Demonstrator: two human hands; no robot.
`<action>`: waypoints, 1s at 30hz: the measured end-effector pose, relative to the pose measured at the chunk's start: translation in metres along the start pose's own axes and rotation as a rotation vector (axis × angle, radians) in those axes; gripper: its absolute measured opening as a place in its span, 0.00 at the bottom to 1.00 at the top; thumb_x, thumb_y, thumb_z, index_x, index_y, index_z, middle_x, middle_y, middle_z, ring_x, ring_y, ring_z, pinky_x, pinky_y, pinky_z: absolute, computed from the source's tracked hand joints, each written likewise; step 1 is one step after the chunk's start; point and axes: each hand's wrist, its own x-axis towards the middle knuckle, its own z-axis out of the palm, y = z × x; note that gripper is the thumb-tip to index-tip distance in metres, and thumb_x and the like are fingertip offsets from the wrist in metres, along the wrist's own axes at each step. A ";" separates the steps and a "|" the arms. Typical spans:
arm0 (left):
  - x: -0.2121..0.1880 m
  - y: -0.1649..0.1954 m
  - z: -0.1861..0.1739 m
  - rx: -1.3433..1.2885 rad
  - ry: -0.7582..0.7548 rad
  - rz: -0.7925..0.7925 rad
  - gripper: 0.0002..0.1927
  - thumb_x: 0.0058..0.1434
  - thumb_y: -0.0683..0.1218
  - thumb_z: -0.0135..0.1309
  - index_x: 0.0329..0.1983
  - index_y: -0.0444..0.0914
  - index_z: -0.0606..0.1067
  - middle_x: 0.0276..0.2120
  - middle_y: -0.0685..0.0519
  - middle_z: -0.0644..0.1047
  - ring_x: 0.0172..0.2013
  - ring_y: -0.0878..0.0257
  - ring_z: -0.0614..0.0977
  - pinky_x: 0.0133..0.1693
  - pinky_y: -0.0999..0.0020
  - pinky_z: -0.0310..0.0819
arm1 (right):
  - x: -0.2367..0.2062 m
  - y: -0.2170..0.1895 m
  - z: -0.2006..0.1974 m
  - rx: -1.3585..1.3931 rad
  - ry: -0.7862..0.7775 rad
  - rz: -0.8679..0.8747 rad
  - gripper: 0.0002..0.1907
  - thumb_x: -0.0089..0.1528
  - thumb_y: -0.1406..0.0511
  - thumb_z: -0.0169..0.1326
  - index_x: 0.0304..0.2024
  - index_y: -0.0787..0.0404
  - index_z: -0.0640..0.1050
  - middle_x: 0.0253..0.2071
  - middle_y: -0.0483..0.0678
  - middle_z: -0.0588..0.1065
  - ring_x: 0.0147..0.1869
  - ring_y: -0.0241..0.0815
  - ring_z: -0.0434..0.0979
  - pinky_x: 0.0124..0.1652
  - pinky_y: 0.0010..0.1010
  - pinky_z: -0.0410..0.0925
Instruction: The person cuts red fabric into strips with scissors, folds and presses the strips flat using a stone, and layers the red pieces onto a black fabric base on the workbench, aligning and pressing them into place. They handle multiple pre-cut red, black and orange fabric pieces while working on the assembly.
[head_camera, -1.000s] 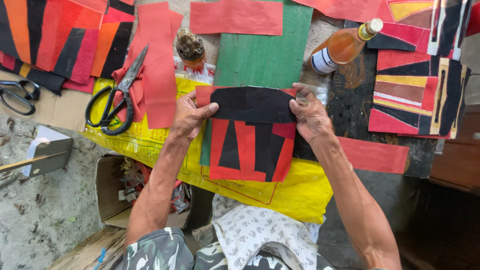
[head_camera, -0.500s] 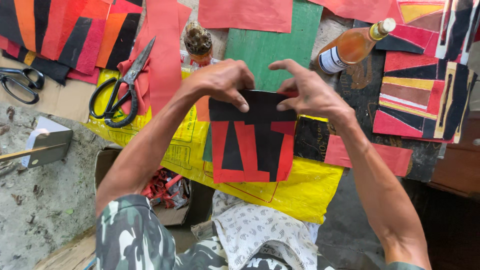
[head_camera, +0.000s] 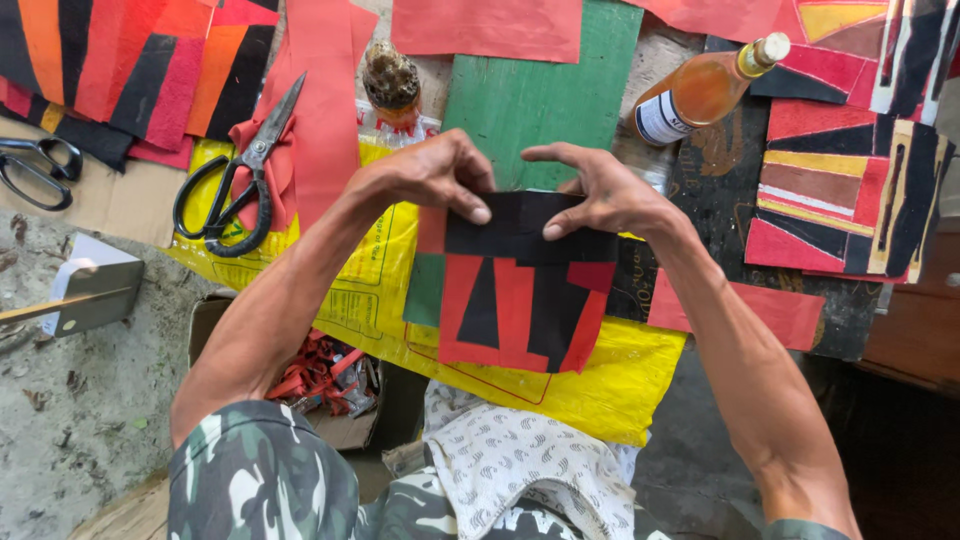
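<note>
The yellow sheet (head_camera: 600, 385) covers the work surface under both hands, with a green board (head_camera: 540, 100) just beyond the fingertips. On it lies the red-and-black patchwork piece (head_camera: 515, 300), its black top strip pinched at each side. The left hand (head_camera: 435, 175) and right hand (head_camera: 600, 190) each hold that strip between thumb and fingers. Even tension from both sides would likely keep it flat. Large scissors (head_camera: 235, 180) rest left of the left hand.
</note>
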 end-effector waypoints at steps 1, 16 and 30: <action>-0.004 -0.004 -0.001 0.010 0.014 -0.009 0.14 0.52 0.45 0.70 0.35 0.31 0.81 0.25 0.55 0.80 0.28 0.70 0.76 0.30 0.68 0.72 | -0.005 0.004 -0.003 -0.034 0.027 -0.039 0.50 0.45 0.70 0.73 0.69 0.62 0.67 0.60 0.52 0.74 0.53 0.42 0.78 0.50 0.32 0.73; -0.031 -0.052 0.013 -0.257 0.241 0.049 0.15 0.52 0.40 0.68 0.42 0.32 0.81 0.34 0.56 0.83 0.36 0.72 0.82 0.42 0.73 0.79 | -0.032 0.059 0.016 0.677 0.383 0.128 0.48 0.48 0.76 0.68 0.70 0.67 0.64 0.46 0.57 0.78 0.47 0.42 0.81 0.51 0.32 0.75; -0.120 -0.035 0.128 -0.745 0.736 0.163 0.20 0.57 0.39 0.67 0.53 0.31 0.78 0.46 0.52 0.83 0.47 0.67 0.83 0.52 0.69 0.78 | -0.046 0.051 0.034 0.798 0.468 0.027 0.41 0.52 0.73 0.65 0.67 0.66 0.65 0.47 0.58 0.81 0.47 0.45 0.83 0.48 0.37 0.76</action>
